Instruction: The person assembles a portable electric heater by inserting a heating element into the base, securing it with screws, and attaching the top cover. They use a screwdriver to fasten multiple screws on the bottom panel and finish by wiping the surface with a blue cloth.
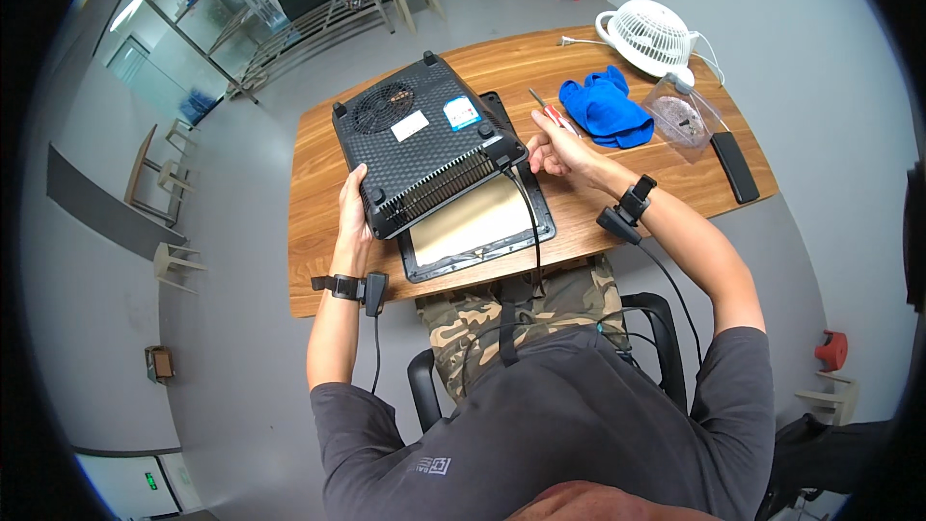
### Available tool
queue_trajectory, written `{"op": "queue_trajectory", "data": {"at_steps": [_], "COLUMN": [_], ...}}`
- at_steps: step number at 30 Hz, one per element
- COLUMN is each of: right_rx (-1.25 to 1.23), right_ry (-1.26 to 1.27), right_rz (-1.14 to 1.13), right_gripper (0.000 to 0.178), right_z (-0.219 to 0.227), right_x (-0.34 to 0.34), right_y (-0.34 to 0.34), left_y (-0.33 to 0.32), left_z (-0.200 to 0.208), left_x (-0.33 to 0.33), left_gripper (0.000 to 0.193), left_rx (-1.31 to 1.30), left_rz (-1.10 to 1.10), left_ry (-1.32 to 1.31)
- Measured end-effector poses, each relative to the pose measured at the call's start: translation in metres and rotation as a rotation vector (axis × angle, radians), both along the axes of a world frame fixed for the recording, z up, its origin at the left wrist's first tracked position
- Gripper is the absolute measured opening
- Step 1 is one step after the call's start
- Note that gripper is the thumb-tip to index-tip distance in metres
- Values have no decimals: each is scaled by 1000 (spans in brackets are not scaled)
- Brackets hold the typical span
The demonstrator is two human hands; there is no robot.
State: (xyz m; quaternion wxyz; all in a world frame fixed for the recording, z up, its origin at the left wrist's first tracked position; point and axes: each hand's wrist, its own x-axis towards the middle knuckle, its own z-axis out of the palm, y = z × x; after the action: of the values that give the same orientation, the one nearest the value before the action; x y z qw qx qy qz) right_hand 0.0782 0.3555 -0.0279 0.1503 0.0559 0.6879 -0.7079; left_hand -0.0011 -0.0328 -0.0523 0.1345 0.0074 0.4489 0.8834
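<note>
A black induction cooker housing [424, 140] is upside down and tilted, showing its fan grille, feet and side vents. My left hand [355, 207] grips its left edge, thumb along the rim and fingers hidden beneath. Beside its right corner is my right hand [561, 152], thumb raised apart from loosely curled fingers. Whether its fingertips touch the corner is hard to tell. A red-and-white screwdriver [554, 114] lies just beyond that hand. Under the housing, partly covered, rests a black-framed panel [473, 227] with a pale inner face. A black power cord [533, 222] hangs from the housing over the table's front edge.
On the wooden table [323, 260], a blue cloth [608, 108] lies to the right. Beyond it sit a white fan [651, 37], a clear bag [680, 121] with small parts inside, and a black oblong case [735, 168]. A metal rack [289, 34] stands at the far left.
</note>
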Motion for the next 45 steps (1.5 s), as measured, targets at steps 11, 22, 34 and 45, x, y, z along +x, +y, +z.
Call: {"op": "queue_trajectory", "data": {"at_steps": [11, 22, 34, 45], "right_rx": [435, 542, 757, 1029], "right_ry": [166, 13, 1, 86], "right_rz": [114, 185, 308, 397], "right_gripper": [57, 73, 72, 89], "right_z": [-15, -27, -10, 7], "right_x": [-3, 32, 39, 43], "right_y": [-7, -1, -10, -21], "left_y": [2, 4, -1, 12], "left_z": [-19, -37, -54, -41], "left_x": [16, 42, 43, 50], "left_gripper": [18, 30, 28, 35], "left_rx": [-68, -166, -251, -454], "left_rz": [-56, -165, -142, -26], "left_ry": [-47, 25, 28, 94]}}
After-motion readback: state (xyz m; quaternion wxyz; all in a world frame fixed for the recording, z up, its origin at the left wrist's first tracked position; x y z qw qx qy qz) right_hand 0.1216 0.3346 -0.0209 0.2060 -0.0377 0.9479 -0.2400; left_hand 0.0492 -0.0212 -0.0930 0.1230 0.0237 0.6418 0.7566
